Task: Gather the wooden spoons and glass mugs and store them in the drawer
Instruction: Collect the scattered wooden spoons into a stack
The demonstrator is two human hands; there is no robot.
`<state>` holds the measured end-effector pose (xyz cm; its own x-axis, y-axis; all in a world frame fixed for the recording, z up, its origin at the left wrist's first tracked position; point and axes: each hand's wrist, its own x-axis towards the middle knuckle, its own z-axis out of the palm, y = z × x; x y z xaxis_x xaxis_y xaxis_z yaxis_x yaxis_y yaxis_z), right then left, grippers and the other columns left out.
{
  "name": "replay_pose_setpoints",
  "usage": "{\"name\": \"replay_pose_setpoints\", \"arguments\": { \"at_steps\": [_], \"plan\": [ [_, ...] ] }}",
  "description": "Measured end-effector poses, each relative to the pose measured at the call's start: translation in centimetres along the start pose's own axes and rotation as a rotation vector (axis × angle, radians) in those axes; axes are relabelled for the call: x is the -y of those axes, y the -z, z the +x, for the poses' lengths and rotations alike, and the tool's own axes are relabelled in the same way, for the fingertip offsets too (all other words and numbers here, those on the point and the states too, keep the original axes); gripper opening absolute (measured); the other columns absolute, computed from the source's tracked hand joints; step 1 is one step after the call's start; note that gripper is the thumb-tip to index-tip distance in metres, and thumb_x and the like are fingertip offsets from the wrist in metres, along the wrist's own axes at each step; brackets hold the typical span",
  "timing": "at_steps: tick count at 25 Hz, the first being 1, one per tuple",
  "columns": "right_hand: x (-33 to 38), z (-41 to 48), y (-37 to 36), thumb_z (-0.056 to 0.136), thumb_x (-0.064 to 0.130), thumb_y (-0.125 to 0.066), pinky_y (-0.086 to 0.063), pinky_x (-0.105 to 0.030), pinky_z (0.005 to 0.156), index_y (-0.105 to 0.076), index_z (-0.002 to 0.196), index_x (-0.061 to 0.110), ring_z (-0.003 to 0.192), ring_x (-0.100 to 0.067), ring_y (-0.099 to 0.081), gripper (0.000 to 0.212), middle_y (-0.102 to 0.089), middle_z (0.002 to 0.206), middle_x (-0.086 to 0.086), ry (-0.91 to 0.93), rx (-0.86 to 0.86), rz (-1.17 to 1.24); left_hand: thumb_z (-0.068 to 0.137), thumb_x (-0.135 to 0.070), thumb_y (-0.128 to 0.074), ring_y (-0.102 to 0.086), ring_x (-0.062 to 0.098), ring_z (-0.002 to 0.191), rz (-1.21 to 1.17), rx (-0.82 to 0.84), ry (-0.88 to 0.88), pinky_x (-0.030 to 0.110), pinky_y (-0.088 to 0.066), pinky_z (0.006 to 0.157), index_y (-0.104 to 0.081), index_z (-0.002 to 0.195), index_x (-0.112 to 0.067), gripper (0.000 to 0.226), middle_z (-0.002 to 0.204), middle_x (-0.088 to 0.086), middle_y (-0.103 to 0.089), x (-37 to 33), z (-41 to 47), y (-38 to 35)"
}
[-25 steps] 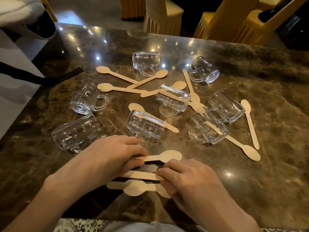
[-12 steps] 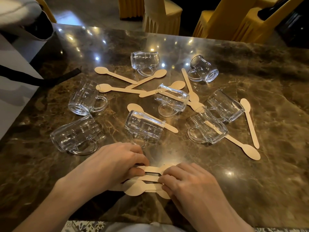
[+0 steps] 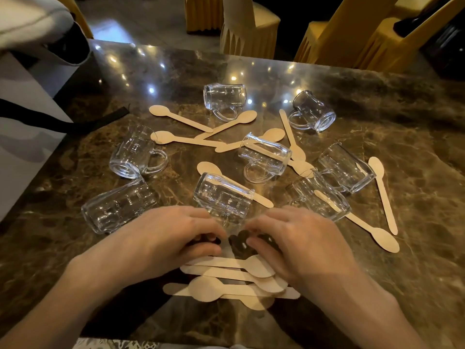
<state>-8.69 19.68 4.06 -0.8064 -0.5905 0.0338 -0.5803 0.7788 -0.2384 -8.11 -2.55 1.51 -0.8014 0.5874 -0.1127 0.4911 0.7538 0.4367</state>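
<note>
Several wooden spoons (image 3: pixel 231 280) lie gathered in a loose stack near the front edge of the marble table (image 3: pixel 415 273). My left hand (image 3: pixel 166 240) and my right hand (image 3: pixel 299 243) hover just beyond the stack, fingers bent down and fingertips close together, gripping nothing that I can see. Right past my fingertips a glass mug (image 3: pixel 222 197) lies on its side across a spoon. Several more glass mugs (image 3: pixel 266 157) lie tipped over on the table, among scattered spoons (image 3: pixel 383 195).
Yellow-covered chairs (image 3: pixel 249 28) stand beyond the far table edge. A black strap (image 3: pixel 75 124) lies over the left edge beside a pale grey surface (image 3: pixel 22 137). No drawer is in view.
Both hands have slid forward off the spoon stack toward the nearest mug. The gathered spoons now lie uncovered, closer to the front edge.
</note>
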Motion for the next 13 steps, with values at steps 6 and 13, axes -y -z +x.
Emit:
{"name": "replay_pose_setpoints", "arguments": {
  "at_steps": [6, 13],
  "plan": [
    [-1.3, 5.0, 1.7, 0.086, 0.04, -0.06, -0.05, -0.028, 0.07, -0.064, 0.106, 0.036, 0.087, -0.007, -0.062, 0.021, -0.068, 0.095, 0.016, -0.026, -0.025, 0.067, 0.076, -0.067, -0.032, -0.056, -0.007, 0.092, -0.053, -0.082, 0.106, 0.021, -0.051, 0.081, -0.058, 0.113, -0.044, 0.05, 0.104, -0.024, -0.059, 2.2, 2.0, 4.8],
    [-2.2, 11.6, 2.6, 0.084, 0.039, -0.063, -0.054, -0.041, 0.077, -0.067, 0.102, 0.034, 0.088, -0.017, -0.064, 0.019, -0.07, 0.094, 0.01, -0.055, -0.055, 0.089, 0.08, -0.051, -0.053, -0.058, 0.001, 0.089, -0.081, -0.24, 0.264, 0.03, -0.05, 0.075, -0.065, 0.106, -0.037, 0.032, 0.098, -0.015, -0.065, 5.7, 4.7, 7.3]
  ]
}}
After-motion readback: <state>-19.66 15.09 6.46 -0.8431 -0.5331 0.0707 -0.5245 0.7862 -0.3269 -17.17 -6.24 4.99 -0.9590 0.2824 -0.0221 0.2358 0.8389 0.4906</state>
